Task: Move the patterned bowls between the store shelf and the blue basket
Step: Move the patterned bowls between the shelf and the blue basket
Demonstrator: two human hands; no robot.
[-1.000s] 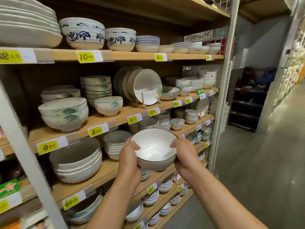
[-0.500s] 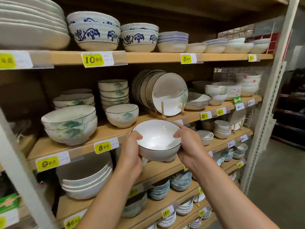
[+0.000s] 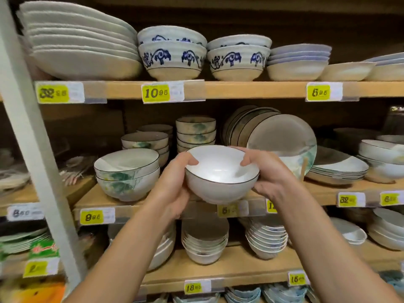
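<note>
While left hand (image 3: 172, 191) and right hand (image 3: 270, 179) clamp bowl (image 3: 218, 193) with curled fingers (image 3: 248, 160), shelf edge (image 3: 321, 199) close behind.

From my end the round glazed ceramic bowl (image 3: 220, 171) reads plain white, with one thin dark line round its rim. The cream ribbed stoneware bowls (image 3: 172, 59) on the pale wooden shelf board (image 3: 240, 89) carry dark blue scrolls, and the stacked shallow dishes (image 3: 299, 62) beside them look pale lilac-blue. The deep dark-rimmed white bowls (image 3: 127, 182) and the upright round plate (image 3: 282, 138) show washed green leaves, and the paper price tags (image 3: 155, 93) are bright yellow with black figures.
</note>
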